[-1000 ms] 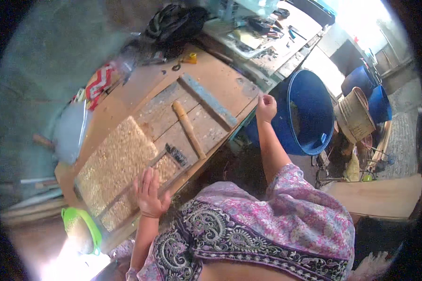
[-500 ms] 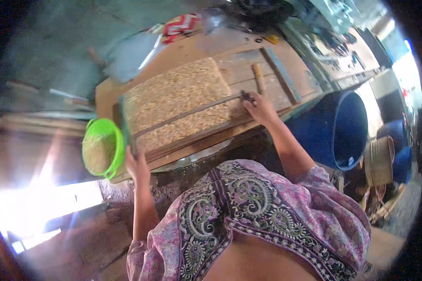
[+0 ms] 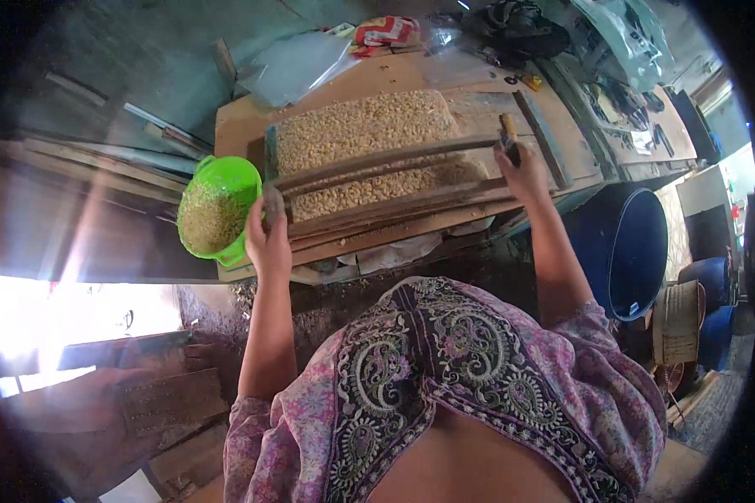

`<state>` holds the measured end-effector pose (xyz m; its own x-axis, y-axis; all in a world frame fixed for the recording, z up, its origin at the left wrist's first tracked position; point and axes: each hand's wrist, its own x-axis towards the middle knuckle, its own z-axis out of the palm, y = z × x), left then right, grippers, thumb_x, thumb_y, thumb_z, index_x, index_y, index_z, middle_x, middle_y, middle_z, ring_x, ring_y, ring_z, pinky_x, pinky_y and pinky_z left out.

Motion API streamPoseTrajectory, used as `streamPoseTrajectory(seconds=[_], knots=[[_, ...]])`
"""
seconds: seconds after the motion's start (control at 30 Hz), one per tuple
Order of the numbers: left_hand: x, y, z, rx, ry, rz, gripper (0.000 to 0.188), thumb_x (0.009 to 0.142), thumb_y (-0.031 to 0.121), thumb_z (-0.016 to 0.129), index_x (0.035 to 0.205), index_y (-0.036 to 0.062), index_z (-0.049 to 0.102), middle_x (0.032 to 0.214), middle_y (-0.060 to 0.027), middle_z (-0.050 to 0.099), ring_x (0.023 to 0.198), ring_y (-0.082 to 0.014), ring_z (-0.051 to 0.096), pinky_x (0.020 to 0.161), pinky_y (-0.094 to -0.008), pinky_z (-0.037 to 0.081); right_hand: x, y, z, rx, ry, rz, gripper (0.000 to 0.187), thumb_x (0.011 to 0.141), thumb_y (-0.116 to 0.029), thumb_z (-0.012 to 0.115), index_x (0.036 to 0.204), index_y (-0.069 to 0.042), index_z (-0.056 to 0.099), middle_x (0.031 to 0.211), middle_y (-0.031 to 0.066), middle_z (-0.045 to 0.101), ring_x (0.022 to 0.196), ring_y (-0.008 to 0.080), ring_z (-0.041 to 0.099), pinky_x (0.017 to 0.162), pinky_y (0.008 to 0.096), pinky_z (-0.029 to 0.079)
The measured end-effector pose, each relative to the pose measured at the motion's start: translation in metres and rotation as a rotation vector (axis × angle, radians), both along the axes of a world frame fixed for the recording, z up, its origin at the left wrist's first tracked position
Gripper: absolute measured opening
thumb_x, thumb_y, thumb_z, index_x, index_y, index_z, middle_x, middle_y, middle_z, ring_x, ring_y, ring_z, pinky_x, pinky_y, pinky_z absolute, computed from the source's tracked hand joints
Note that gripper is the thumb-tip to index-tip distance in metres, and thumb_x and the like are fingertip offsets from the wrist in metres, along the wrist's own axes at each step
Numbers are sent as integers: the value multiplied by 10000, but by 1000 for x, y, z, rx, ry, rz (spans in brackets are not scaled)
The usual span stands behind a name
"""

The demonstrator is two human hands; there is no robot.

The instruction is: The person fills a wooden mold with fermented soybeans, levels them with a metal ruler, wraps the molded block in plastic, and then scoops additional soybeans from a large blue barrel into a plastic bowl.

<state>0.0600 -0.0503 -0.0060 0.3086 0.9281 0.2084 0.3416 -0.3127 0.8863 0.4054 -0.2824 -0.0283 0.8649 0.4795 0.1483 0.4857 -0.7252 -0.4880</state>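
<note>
A thick slab of pale, puffed-grain-like pieces (image 3: 369,126) lies on the work table. Across it runs a long narrow brown strip (image 3: 377,161), dividing the visible pieces into a wide far part and a narrow near part. At its left end, my left hand (image 3: 268,239) is closed on the strip. My right hand (image 3: 526,172) is closed at the other end, around a dark piece; whether this belongs to the strip is unclear. Just beyond those fingers is a short light-wood stick (image 3: 508,126). A green basin (image 3: 256,180) of pale loose bits stands beside my left hand.
A wooden bar (image 3: 544,138) edges the board on the right. Clear plastic (image 3: 298,65), a red-and-white packet (image 3: 386,32) and dark bags (image 3: 520,29) lie at the back. A large blue barrel (image 3: 617,251) stands to the right of the table.
My view has shifted, so the table sits further right and higher. The strip looks thicker and closer. My left hand has moved onto its end; my right hand still grips opposite.
</note>
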Motion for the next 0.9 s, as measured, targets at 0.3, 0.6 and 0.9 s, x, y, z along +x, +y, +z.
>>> streamPoseTrajectory(seconds=[0.3, 0.6, 0.9], knots=[[-49, -53, -45, 157, 174, 34, 457, 689, 36, 598, 1132, 11, 486, 1100, -165, 492, 1009, -301, 481, 872, -368, 384, -57, -64, 4, -66, 68, 68, 490, 798, -394, 548, 1033, 35, 555, 965, 247, 566, 922, 386, 539, 813, 405, 432], [-36, -57, -56, 216, 213, 30, 486, 674, 10, 559, 1150, 15, 462, 1073, -170, 488, 970, -324, 488, 843, -380, 397, -58, -62, -14, -23, 148, 1, 566, 779, -403, 570, 1129, 39, 510, 1085, 245, 544, 1024, 358, 520, 861, 376, 424], [-34, -48, -60, 264, 226, 43, 462, 705, 31, 568, 1156, 26, 468, 1087, -168, 487, 986, -311, 490, 846, -377, 404, -55, -51, -7, -2, 162, -7, 571, 789, -419, 560, 1115, 48, 516, 1026, 243, 572, 980, 352, 548, 839, 384, 435]])
